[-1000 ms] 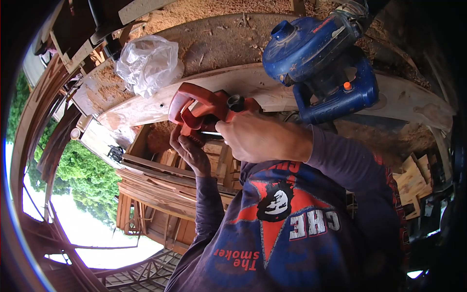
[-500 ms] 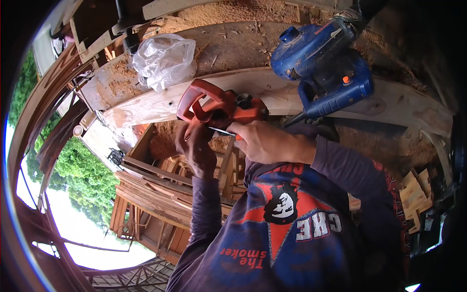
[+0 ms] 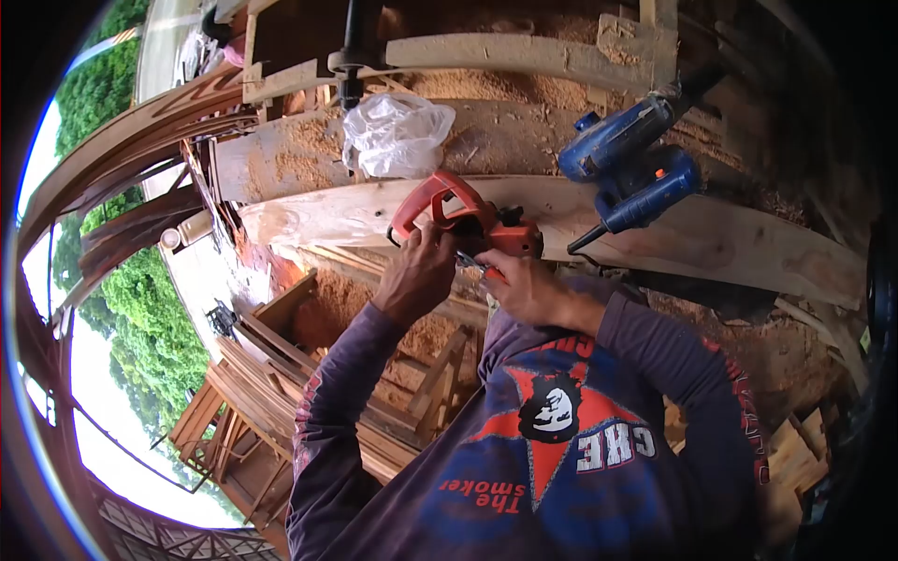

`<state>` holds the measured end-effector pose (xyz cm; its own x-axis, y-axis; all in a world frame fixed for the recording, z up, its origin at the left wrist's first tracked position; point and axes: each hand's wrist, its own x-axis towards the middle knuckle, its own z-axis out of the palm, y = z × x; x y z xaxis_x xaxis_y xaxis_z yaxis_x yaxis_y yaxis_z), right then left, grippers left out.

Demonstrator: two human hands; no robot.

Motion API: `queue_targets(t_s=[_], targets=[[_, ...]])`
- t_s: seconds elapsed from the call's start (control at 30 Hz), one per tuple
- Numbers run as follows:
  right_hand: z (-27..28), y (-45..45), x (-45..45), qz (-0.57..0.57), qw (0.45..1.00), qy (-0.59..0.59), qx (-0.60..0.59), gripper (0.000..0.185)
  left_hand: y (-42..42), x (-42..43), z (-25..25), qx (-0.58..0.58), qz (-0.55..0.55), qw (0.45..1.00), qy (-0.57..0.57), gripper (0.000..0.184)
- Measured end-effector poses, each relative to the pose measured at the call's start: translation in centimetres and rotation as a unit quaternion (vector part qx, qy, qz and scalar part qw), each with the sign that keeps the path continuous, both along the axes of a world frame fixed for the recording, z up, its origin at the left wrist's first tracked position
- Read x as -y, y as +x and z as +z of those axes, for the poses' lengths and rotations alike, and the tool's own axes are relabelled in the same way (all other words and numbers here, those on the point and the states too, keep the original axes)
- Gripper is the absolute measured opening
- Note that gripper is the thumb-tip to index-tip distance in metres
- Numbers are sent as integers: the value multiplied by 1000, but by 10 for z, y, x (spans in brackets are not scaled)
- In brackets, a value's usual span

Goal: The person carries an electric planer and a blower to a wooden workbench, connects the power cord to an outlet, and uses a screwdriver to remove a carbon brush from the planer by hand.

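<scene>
A red power tool point(image 3: 482, 215) lies on a pale wooden board point(image 3: 318, 213), its looped handle toward the left. My left hand point(image 3: 416, 271) is closed on the near side of that handle, fingertips against the red body. What lies between those fingertips is hidden. My right hand point(image 3: 533, 290) is closed round the red handle of a thin tool point(image 3: 494, 274), which looks like a screwdriver. Its metal shaft points left toward the underside of the power tool, between my hands; the tip cannot be made out.
A blue blower point(image 3: 622, 150) with a black nozzle lies on the right of the bench. A crumpled clear plastic bag point(image 3: 393, 136) sits behind the red tool. Sawdust covers the bench beyond. Stacked wooden strips point(image 3: 267, 397) stand at the lower left.
The view has shifted, so the bench appears lower and farther off. My left hand has moved up against the red tool's handle. The thin tool in my right hand now shows its red handle.
</scene>
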<state>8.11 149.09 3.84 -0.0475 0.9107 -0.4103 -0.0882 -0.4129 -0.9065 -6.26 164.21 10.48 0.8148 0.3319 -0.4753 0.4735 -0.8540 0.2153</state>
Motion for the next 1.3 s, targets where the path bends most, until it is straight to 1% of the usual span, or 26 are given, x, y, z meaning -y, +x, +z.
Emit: queue_targets(t_s=[0.1, 0.17, 0.2, 0.23, 0.3, 0.33, 0.37, 0.43, 0.5, 0.57, 0.63, 0.67, 0.7, 0.73, 0.77, 0.8, 0.83, 0.87, 0.9, 0.97, 1.03, 1.1, 1.17, 1.2, 1.23, 1.3], targets=[[3, -9, 7, -21, 999, 9, 33, 35, 0, 10, -4, 29, -17, 998, 46, 26], [2, -16, 10, -33, 998, 25, 54, 33, -1, 14, -9, -31, 11, 998, 62, 32], [4, -18, 11, -42, 998, 19, 45, 32, -1, 16, -11, -7, 38, 998, 46, 36], [4, -21, 11, -52, 998, 11, 38, 31, -2, 18, -13, 4, 36, 998, 47, 36], [-1, -30, 14, -78, 996, 23, 32, 30, -6, 22, -21, 7, 78, 995, 62, 42], [2, -29, 14, -71, 997, 17, 34, 31, -9, 22, -26, 64, 44, 992, 95, 40], [4, -29, 15, -66, 997, 8, 35, 31, -12, 21, -28, 60, 54, 994, 70, 42], [5, -33, 18, -79, 994, 24, 67, 30, -14, 20, -30, 65, 64, 994, 58, 42], [4, -36, 21, -114, 984, 79, 112, 31, -11, 20, -26, 45, 58, 996, 50, 44], [4, -39, 27, -117, 985, 72, 108, 31, -9, 23, -27, 65, 56, 995, 44, 48], [-3, -50, 28, -139, 981, 62, 119, 33, -11, 21, -27, 120, 55, 990, 40, 51], [-6, -52, 29, -153, 982, 70, 89, 33, -13, 20, -23, 100, 63, 993, 4, 53], [0, -49, 28, -147, 988, 49, 16, 32, -21, 18, -31, 125, 74, 989, 9, 49], [-11, -53, 29, -129, 990, 37, 52, 31, -22, 15, -29, 142, 69, 988, 2, 44], [0, -44, 28, -98, 994, -7, 42, 33, -21, 11, -25, 164, 59, 985, -6, 39], [-1, -41, 31, -87, 992, 18, 89, 34, -20, 7, -17, 152, 53, 987, -1, 39], [-4, -39, 33, -95, 992, 18, 78, 34, -16, 6, -9, 151, 92, 983, -46, 35], [-8, -36, 35, -86, 990, 45, 100, 34, -13, 5, -4, 149, 130, 976, -92, 32], [-11, -34, 36, -78, 987, 70, 123, 35, -13, 4, -3, 139, 122, 978, -95, 32], [-15, -29, 36, -72, 991, 52, 100, 33, -14, -1, -1, 157, 117, 975, -107, 34], [-19, -25, 33, -73, 985, 109, 116, 32, -12, -3, 3, 150, 96, 978, -112, 35], [-22, -16, 29, -73, 987, 111, 92, 30, -9, -5, 4, 131, 95, 981, -107, 35], [-26, -8, 23, -29, 987, 122, 99, 26, -6, -6, 5, 113, 93, 983, -110, 35], [-26, -6, 20, -16, 985, 119, 122, 20, -4, -5, 6, 96, 97, 986, -100, 38], [-19, 1, 16, -20, 986, 116, 117, 20, -3, -6, 6, 80, 102, 988, -89, 41], [-3, 19, 9, 81, 975, 81, 190, 25, -5, -6, 1, 85, 93, 987, -103, 42]])
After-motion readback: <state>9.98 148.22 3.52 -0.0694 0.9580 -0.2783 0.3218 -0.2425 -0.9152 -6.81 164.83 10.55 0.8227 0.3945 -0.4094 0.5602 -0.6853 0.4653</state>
